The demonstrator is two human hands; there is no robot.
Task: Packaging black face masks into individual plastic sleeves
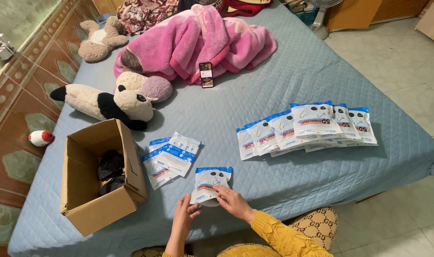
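On my blue quilted bed (283,85) lay a pink blanket (198,40), a phone (206,74) against it, a black-and-white plush dog (112,102) and a beige teddy (100,38). An open cardboard box (95,178) held dark items.

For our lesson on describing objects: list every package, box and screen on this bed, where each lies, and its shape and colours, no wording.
Flat pouch: near edge, under both hands, white, blue top.
Small pouch pile: beside the box, white and blue.
Fanned pouch row: right side, overlapping, white with blue tops.
Cardboard box: left, open, brown, dark items inside.
Phone: by the pink blanket, dark lit screen.
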